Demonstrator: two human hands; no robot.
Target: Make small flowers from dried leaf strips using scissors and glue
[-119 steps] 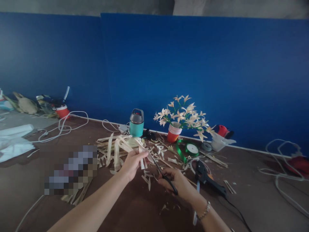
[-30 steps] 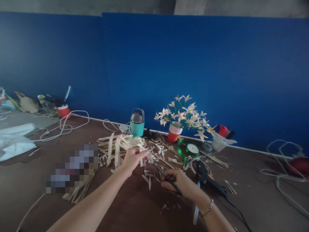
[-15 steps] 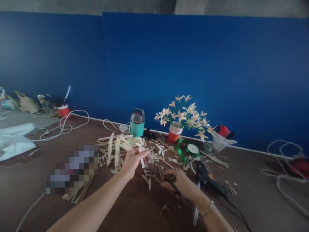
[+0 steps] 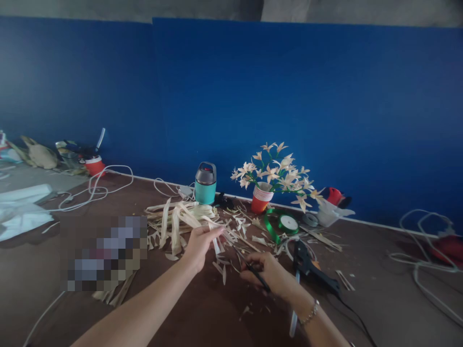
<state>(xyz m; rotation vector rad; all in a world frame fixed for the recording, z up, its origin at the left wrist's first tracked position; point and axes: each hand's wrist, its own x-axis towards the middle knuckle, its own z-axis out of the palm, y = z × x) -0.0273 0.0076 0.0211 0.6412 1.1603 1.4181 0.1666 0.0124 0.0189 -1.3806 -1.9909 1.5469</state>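
Note:
My left hand pinches a pale dried leaf strip that hangs from its fingertips above the brown table. My right hand is closed round the black handles of a pair of scissors, whose blades point up and left toward the strip. Cut scraps lie on the table just below both hands. A heap of dried leaf strips lies behind my left hand.
A black glue gun with its cord lies right of my right hand. Behind are a green ribbon roll, a red cup of pale leaf flowers, a teal flask, and white cables at the left and far right. A blue wall backs the table.
Both hands have stayed almost in place. The strip in my left hand hangs a little lower and the scissors have shifted slightly against it.

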